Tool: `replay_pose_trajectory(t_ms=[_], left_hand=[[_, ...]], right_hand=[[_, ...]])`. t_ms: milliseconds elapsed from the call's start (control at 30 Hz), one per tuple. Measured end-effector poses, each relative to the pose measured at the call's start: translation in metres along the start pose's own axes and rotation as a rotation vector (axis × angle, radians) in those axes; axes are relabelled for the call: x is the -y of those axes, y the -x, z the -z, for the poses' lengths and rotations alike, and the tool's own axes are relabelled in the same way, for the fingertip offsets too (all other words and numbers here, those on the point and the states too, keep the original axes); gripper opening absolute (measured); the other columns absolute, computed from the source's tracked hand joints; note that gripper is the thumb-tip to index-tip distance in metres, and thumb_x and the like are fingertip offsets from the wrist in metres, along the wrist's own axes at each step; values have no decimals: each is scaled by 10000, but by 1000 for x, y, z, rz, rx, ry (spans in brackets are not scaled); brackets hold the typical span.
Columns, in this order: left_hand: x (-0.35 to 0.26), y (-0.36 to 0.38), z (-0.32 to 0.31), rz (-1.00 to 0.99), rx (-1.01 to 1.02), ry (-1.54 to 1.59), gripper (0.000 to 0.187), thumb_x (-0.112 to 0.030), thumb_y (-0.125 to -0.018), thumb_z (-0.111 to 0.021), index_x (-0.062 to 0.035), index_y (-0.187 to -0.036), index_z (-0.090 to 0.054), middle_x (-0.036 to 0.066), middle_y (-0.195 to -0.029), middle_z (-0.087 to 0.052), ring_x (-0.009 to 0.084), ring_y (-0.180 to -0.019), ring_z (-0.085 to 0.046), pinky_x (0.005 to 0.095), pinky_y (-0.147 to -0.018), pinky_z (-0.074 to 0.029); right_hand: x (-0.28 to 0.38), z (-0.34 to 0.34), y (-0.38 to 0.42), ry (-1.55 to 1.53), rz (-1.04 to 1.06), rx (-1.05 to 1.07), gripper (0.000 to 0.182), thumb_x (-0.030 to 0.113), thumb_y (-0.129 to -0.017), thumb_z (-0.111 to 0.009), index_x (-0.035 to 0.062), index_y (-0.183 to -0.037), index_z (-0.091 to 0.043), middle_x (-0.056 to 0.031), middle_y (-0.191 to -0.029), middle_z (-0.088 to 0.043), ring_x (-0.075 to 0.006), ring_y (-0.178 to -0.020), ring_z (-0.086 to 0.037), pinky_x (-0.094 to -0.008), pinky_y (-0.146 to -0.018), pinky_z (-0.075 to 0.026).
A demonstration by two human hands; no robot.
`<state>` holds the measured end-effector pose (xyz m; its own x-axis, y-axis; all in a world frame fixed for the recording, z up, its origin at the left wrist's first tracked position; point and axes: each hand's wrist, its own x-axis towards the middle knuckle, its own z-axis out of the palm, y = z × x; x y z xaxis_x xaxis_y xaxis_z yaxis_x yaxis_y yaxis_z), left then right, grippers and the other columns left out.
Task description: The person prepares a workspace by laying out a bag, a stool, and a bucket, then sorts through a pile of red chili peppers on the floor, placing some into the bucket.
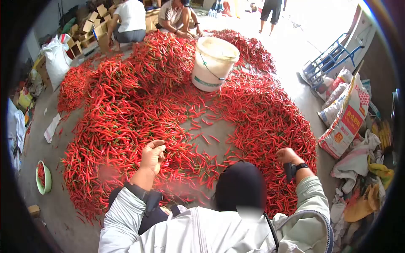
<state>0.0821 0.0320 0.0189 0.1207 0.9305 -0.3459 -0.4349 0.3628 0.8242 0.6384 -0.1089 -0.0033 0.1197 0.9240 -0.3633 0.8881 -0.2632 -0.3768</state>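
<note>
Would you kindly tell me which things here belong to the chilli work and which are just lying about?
In use:
- chillies, spread over the floor
- left hand, on the chillies
- right hand, at the chillies
- white bucket, standing among them

Lying about:
- green bowl
- printed sack
- blue trolley
- cardboard boxes

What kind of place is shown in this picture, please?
Probably a produce sorting shed or warehouse: a huge heap of red chili peppers covers the grey concrete floor, with a white plastic bucket, stacked brown cardboard boxes and printed sacks around.
</note>
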Motion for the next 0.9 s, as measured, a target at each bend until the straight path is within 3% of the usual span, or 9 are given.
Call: replay_pose_trajectory(t_ms=[167,233,300,367,500,667,767,833,900], left_hand=[[-44,16,-42,-15,41,147,168,-4,-811,-575,-70,-965,-582,-21,-722,-535,64,-541,-483,206,-469,-379],[-62,17,-61,-135,151,120,163,-36,-826,-578,-59,-988,-581,-17,-719,-536,63,-557,-501,201,-468,-396],[-86,31,-85,-177,113,62,164,-77,-838,-594,-55,-1001,-590,-18,-726,-550,50,-576,-528,190,-484,-460],[-99,36,-98,-224,131,15,150,-74,-840,-590,-61,-990,-600,-18,-725,-563,49,-572,-537,194,-484,-475],[-105,50,-106,-199,166,15,125,-55,-834,-595,-83,-955,-609,-9,-743,-600,76,-610,-578,211,-500,-483],[-97,67,-103,-175,254,-61,214,-92,-828,-620,-95,-1040,-590,-5,-899,-621,88,-717,-599,240,-611,-494],[-83,77,-112,-204,426,-221,599,-149,-782,-687,-88,-1307,-406,34,-1216,-504,111,-923,-571,253,-670,-468],[-59,79,-126,-246,530,-284,669,-179,-769,-702,-94,-1341,-363,31,-1253,-460,94,-921,-552,246,-655,-454],[-34,81,-145,-173,562,-361,614,-222,-785,-688,-102,-1315,-403,29,-1164,-516,90,-844,-552,235,-632,-442]], right_hand=[[122,103,-37,-422,408,-335,178,104,-739,-658,25,-898,-651,-152,-781,-632,-166,-729,-622,-306,-682,-497],[171,146,-78,-154,437,-412,177,123,-761,-627,20,-905,-639,-173,-837,-626,-231,-737,-617,-340,-676,-491],[231,187,-111,39,831,-746,191,149,-775,-596,16,-909,-623,-183,-859,-618,-310,-768,-598,-380,-690,-482],[297,207,-113,134,623,-971,188,152,-781,-577,25,-912,-622,-178,-854,-620,-341,-819,-583,-404,-743,-469],[388,228,-124,83,943,-1253,175,180,-776,-580,60,-888,-638,-153,-862,-633,-330,-847,-582,-418,-767,-449],[501,215,-91,-101,1286,-1318,171,220,-773,-596,78,-857,-644,-103,-834,-639,-295,-814,-586,-393,-770,-454],[536,197,-75,-112,1377,-1310,166,213,-782,-598,75,-862,-646,-88,-827,-635,-279,-818,-585,-389,-761,-457],[553,183,-76,-11,1471,-1382,173,207,-786,-596,72,-882,-645,-90,-850,-637,-283,-845,-580,-391,-760,-457],[551,168,-64,-242,1423,-1182,193,213,-779,-600,73,-905,-641,-102,-872,-635,-293,-883,-573,-393,-776,-457]])
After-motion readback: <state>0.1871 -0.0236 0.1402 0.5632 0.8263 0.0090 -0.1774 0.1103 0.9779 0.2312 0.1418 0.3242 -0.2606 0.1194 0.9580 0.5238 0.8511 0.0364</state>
